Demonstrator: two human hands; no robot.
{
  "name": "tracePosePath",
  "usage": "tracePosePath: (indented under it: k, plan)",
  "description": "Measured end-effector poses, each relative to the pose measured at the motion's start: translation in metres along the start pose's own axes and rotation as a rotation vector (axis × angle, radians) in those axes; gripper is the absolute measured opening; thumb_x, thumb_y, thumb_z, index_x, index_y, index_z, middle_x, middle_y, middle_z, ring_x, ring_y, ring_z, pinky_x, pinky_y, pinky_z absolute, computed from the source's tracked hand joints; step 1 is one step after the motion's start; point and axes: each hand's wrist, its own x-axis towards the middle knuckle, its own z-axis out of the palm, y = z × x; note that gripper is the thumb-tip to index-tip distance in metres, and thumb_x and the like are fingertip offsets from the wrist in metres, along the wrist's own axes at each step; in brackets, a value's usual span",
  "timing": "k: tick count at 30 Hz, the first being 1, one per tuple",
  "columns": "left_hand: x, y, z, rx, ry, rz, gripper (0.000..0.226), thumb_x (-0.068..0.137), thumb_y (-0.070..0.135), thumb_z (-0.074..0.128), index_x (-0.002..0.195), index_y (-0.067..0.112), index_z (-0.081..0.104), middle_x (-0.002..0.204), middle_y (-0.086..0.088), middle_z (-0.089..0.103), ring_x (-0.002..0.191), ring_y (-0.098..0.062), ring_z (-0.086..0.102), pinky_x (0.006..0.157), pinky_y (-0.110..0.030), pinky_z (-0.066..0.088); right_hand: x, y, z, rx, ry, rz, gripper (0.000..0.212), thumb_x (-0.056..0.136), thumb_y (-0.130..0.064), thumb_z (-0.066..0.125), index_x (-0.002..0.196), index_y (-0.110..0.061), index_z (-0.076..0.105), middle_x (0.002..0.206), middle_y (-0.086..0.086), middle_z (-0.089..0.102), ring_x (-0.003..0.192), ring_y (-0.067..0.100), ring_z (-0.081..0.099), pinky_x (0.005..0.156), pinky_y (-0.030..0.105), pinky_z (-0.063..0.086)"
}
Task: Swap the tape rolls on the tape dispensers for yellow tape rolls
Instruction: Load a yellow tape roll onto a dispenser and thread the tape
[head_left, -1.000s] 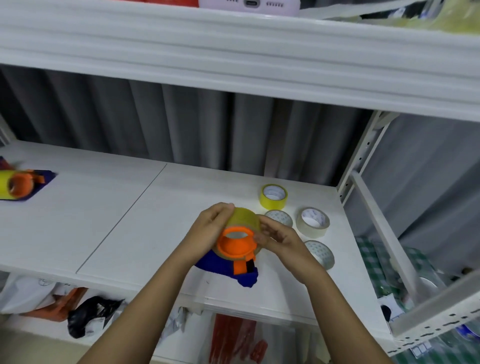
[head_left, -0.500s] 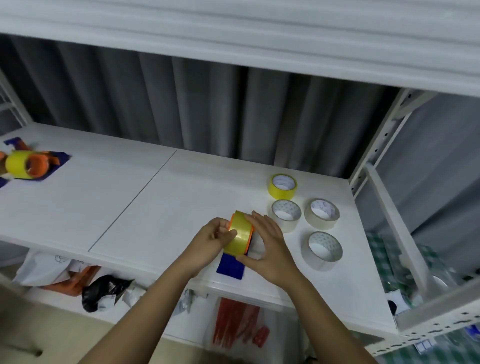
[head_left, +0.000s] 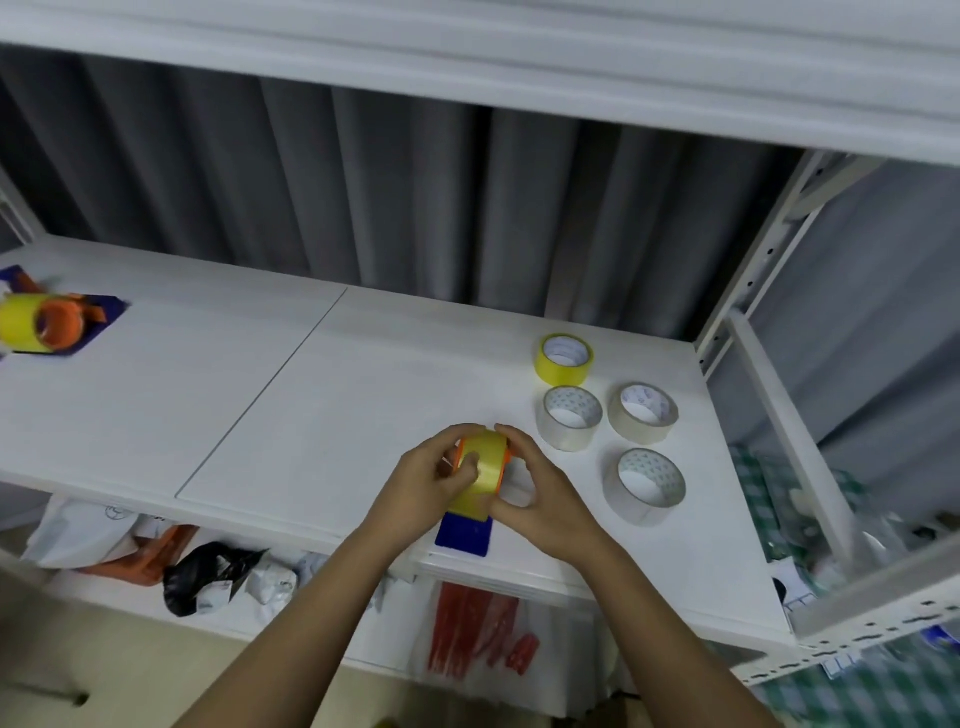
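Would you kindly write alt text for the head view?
Both hands, left and right, grip a yellow roll on a dispenser above a white shelf. Right: a spare yellow roll, three pale rolls. Far left: another loaded dispenser.

Glossy yellow tape roll (head_left: 480, 470), matt white wood-grain shelf (head_left: 322, 405), pleated grey cloth curtain (head_left: 363, 192), perforated white metal upright (head_left: 753, 265), crumpled black plastic bag (head_left: 208, 574)

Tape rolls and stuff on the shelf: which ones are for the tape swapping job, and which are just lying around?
For the job:
- dispenser with yellow roll, held by left hand and right hand
- spare yellow roll
- three pale rolls
- far dispenser, already yellow

Just lying about:
- black bag
- red packet
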Motion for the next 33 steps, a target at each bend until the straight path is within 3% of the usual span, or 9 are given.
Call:
tracePosePath:
  k: [3, 5, 7, 10, 15, 19, 23, 29, 33]
  plan:
    - [0.005, 0.004, 0.003, -0.050, 0.012, -0.042, 0.023, 0.094, 0.025, 0.054, 0.103, 0.044, 0.064, 0.072, 0.009, 0.055, 0.057, 0.000, 0.050, 0.056, -0.014, 0.043, 0.002, 0.001, 0.002, 0.066, 0.003, 0.075, 0.066, 0.072, -0.047, 0.060, 0.131, -0.054, 0.033, 0.133, -0.020, 0.047, 0.123, -0.005, 0.042, 0.102, 0.027, 0.041]
    - [0.004, 0.005, 0.004, -0.085, 0.010, -0.055, 0.022, 0.095, 0.030, 0.052, 0.102, 0.047, 0.064, 0.082, 0.007, 0.064, 0.068, 0.000, 0.056, 0.062, -0.016, 0.048, 0.005, 0.002, 0.001, 0.069, 0.015, 0.094, 0.061, 0.075, -0.047, 0.059, 0.133, -0.048, 0.037, 0.136, -0.020, 0.044, 0.127, -0.002, 0.038, 0.105, 0.028, 0.036]
    - [0.002, 0.003, 0.004, -0.103, -0.041, -0.076, 0.024, 0.095, 0.030, 0.050, 0.109, 0.048, 0.061, 0.094, 0.007, 0.066, 0.077, -0.005, 0.058, 0.071, -0.020, 0.051, 0.007, 0.001, -0.001, 0.065, 0.004, 0.104, 0.050, 0.078, -0.045, 0.058, 0.126, -0.046, 0.045, 0.132, -0.021, 0.048, 0.126, -0.003, 0.039, 0.102, 0.022, 0.034]
    - [-0.001, -0.003, -0.001, -0.078, -0.144, -0.103, 0.037, 0.094, 0.023, 0.053, 0.118, 0.051, 0.053, 0.085, 0.017, 0.058, 0.071, 0.002, 0.053, 0.069, -0.013, 0.046, 0.012, -0.003, -0.005, 0.164, -0.069, 0.141, 0.028, 0.086, -0.039, 0.051, 0.112, -0.047, 0.056, 0.114, -0.025, 0.061, 0.110, -0.009, 0.052, 0.087, 0.014, 0.039]
    - [0.000, -0.005, -0.003, -0.098, -0.177, -0.099, 0.045, 0.093, 0.014, 0.055, 0.118, 0.051, 0.054, 0.083, 0.011, 0.050, 0.072, -0.002, 0.052, 0.071, -0.018, 0.048, 0.015, -0.001, -0.004, 0.231, -0.039, 0.179, 0.028, 0.096, -0.039, 0.047, 0.123, -0.039, 0.055, 0.124, -0.025, 0.056, 0.116, -0.005, 0.050, 0.088, 0.009, 0.035]
    - [0.004, -0.005, 0.003, -0.103, -0.162, -0.102, 0.032, 0.096, 0.025, 0.050, 0.120, 0.044, 0.058, 0.096, 0.002, 0.061, 0.080, -0.011, 0.057, 0.073, -0.029, 0.053, 0.008, 0.002, 0.003, 0.004, 0.272, -0.073, 0.025, 0.094, -0.029, 0.056, 0.118, -0.031, 0.058, 0.118, -0.022, 0.054, 0.114, -0.007, 0.047, 0.096, 0.014, 0.037]
    - [0.005, -0.005, 0.010, -0.119, -0.099, -0.084, 0.025, 0.097, 0.032, 0.046, 0.114, 0.042, 0.062, 0.106, 0.013, 0.068, 0.087, -0.008, 0.063, 0.068, -0.020, 0.048, 0.002, 0.002, 0.003, -0.251, 0.366, -0.213, 0.025, 0.090, -0.027, 0.059, 0.114, -0.021, 0.064, 0.114, -0.019, 0.051, 0.111, -0.001, 0.046, 0.093, 0.002, 0.028]
    - [0.016, -0.001, 0.016, -0.019, 0.022, -0.130, 0.019, 0.094, 0.039, 0.051, 0.103, 0.037, 0.067, 0.096, 0.018, 0.069, 0.089, -0.001, 0.062, 0.079, -0.023, 0.049, -0.013, -0.003, 0.003, -0.381, 0.316, -0.259, 0.038, 0.087, -0.026, 0.062, 0.124, -0.026, 0.059, 0.124, -0.019, 0.051, 0.116, -0.001, 0.044, 0.095, 0.000, 0.026]
    - [0.022, 0.001, 0.018, -0.010, 0.030, -0.166, 0.017, 0.093, 0.042, 0.050, 0.095, 0.038, 0.067, 0.093, 0.016, 0.069, 0.088, -0.003, 0.063, 0.079, -0.023, 0.048, -0.011, -0.004, -0.004, -0.477, 0.194, -0.229, 0.048, 0.088, -0.031, 0.060, 0.135, -0.023, 0.050, 0.137, -0.010, 0.050, 0.129, 0.009, 0.039, 0.105, 0.012, 0.025]
